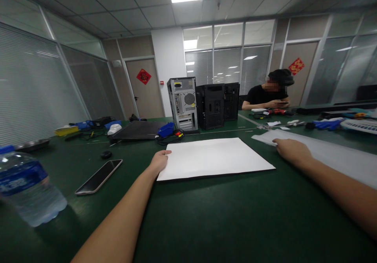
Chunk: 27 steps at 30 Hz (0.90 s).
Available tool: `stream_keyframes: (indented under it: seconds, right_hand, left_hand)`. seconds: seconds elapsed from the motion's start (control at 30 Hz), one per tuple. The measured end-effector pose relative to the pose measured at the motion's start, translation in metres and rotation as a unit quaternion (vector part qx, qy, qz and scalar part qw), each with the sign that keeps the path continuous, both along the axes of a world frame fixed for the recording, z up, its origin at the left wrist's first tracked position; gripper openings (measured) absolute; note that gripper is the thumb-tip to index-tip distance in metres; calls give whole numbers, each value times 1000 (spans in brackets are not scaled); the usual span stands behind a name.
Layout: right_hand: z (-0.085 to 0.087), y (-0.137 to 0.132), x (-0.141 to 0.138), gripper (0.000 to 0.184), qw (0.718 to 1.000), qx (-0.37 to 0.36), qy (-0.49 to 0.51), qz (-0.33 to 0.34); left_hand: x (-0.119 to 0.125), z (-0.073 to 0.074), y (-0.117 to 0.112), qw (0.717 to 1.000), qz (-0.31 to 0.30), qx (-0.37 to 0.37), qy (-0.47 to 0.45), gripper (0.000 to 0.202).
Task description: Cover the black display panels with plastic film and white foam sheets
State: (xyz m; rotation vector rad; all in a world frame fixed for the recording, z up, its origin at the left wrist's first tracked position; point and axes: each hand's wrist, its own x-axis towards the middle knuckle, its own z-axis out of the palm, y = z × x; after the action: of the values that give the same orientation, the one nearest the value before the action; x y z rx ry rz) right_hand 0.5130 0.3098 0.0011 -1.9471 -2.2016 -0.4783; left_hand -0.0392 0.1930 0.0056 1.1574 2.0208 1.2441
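Observation:
A flat white rectangular sheet (210, 159) with a thin dark lower edge lies in front of me on the green table. My left hand (159, 161) grips its left edge, thumb on top and the other fingers mostly hidden. On the right, a whitish, slightly see-through sheet (332, 151) stretches out past the frame's right edge. My right hand (293, 151) is closed on that sheet near its left end, apart from the white sheet.
A water bottle (28, 184), smartphone (99, 176) and small black round object (106, 154) stand or lie left. Computer cases (184, 104) stand behind the sheet, near a dark flat panel (140, 130). Across the table sits a person (266, 94); blue gloves (326, 124) lie right.

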Motion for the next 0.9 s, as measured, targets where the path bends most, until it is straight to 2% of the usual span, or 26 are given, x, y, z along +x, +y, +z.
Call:
stream_keyframes:
  seconds: [0.17,0.23,0.33,0.43,0.57,0.63,0.67,0.73,0.83,0.9]
  right_hand:
    - [7,-15,-30,44,998,50,6,33]
    - [10,-25,-48,44,995,71,8,66]
    - [13,-43,-80,42,984,94,18,152]
    - [11,-63,-111,40,965,78,44,246]
    - [11,-88,-138,40,913,8,48,404]
    - [12,-94,-142,40,891,-11,39,453]
    - [13,-93,-142,40,889,-10,36,456]
    - [13,-86,-135,42,909,11,36,414]
    - [10,-63,-113,49,966,24,39,255]
    - [7,-47,-95,52,986,-9,35,163]
  left_hand:
    - [0,-2,1,1000,3,9,-13,43]
    - [-1,-3,2,1000,2,12,-18,43]
    - [0,-3,2,1000,3,13,-22,42]
    - [1,-1,1,1000,5,11,-23,43]
    - [1,0,0,1000,5,6,-22,43]
    - [0,-1,1,1000,3,5,-20,43]
    - [-1,-2,2,1000,2,5,-19,43]
    - [-3,-4,3,1000,-1,3,-19,44]
    - [-5,-6,6,1000,-2,2,-20,44]
    - [-5,-7,6,1000,-2,4,-20,44]
